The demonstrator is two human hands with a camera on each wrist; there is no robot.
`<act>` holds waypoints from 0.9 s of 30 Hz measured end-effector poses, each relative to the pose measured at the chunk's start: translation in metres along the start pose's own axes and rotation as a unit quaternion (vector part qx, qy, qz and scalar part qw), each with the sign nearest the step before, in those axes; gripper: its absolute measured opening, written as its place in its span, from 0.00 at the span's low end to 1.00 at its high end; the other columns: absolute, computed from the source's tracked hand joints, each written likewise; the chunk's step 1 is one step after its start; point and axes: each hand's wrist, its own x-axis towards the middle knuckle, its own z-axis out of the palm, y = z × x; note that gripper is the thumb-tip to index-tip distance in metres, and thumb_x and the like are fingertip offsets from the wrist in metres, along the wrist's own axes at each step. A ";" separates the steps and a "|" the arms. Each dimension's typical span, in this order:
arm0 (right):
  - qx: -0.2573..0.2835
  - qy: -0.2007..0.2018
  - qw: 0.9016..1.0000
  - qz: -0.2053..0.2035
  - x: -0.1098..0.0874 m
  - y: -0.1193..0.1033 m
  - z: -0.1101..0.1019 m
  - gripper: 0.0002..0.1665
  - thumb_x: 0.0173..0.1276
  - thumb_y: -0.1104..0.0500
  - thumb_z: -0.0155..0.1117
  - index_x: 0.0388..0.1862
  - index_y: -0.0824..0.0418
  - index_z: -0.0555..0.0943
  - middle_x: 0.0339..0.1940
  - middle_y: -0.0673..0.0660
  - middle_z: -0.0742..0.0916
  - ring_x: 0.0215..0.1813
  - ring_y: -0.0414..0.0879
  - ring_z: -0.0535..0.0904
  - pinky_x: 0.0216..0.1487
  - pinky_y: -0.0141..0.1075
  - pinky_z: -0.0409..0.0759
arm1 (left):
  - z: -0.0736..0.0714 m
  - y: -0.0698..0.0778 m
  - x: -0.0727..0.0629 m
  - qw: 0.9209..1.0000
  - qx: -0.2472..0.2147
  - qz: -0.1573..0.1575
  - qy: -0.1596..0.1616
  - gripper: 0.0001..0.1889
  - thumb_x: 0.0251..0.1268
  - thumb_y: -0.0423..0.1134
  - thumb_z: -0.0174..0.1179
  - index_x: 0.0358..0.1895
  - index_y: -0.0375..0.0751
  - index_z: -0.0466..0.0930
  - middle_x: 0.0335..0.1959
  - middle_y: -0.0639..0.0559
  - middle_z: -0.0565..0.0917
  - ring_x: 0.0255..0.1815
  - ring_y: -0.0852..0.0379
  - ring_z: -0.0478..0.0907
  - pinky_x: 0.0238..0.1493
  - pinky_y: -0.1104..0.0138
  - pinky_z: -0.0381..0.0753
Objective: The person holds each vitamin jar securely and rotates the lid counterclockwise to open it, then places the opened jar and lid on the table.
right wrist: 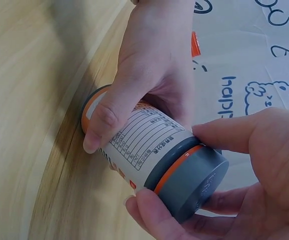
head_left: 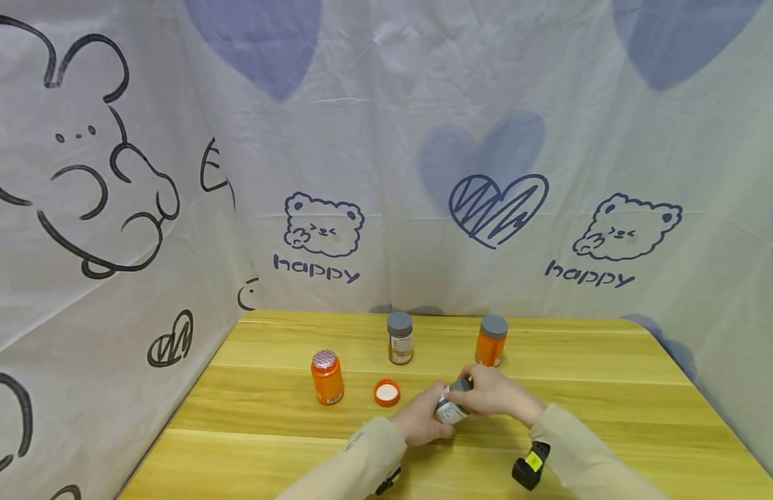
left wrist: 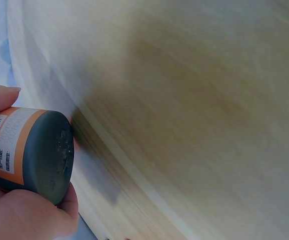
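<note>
My left hand grips the body of a dark grey pill bottle with a white and orange label. Tilted above the table, the bottle has its grey cap toward my right hand. The fingers and thumb of that hand hold the cap around its side. In the right wrist view an orange band runs between cap and bottle body. From the left wrist view I see the bottle's dark base, with left fingers on both sides of the label.
An orange bottle with a foil-sealed mouth stands at the left. An orange cap lies beside it, white liner up. Behind stand a grey-capped labelled bottle and an orange bottle with a grey cap. A printed cloth hangs behind the wooden table.
</note>
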 end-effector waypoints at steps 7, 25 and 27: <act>0.010 -0.003 1.000 -0.010 0.000 0.001 -0.001 0.21 0.68 0.51 0.67 0.49 0.67 0.80 0.37 0.59 0.85 0.34 0.46 0.83 0.32 0.42 0.86 | 0.000 -0.003 0.003 1.000 0.007 0.000 -0.006 0.25 0.61 0.31 0.69 0.57 0.46 0.68 0.53 0.51 0.81 0.53 0.59 0.78 0.56 0.62 0.78; -0.014 -0.023 0.993 -0.115 0.003 0.011 -0.004 0.20 0.70 0.49 0.66 0.48 0.65 0.80 0.33 0.55 0.85 0.28 0.41 0.80 0.27 0.34 0.80 | 0.002 -0.013 0.009 1.000 -0.002 -0.004 -0.007 0.27 0.59 0.32 0.70 0.59 0.47 0.68 0.54 0.52 0.81 0.54 0.58 0.78 0.57 0.60 0.78; -0.036 -0.020 0.988 -0.146 0.004 0.013 -0.005 0.20 0.70 0.48 0.65 0.47 0.64 0.80 0.32 0.53 0.85 0.28 0.39 0.77 0.27 0.31 0.77 | 0.001 -0.011 0.008 1.000 -0.005 -0.004 -0.008 0.27 0.60 0.32 0.70 0.59 0.47 0.68 0.54 0.53 0.81 0.54 0.58 0.78 0.58 0.60 0.78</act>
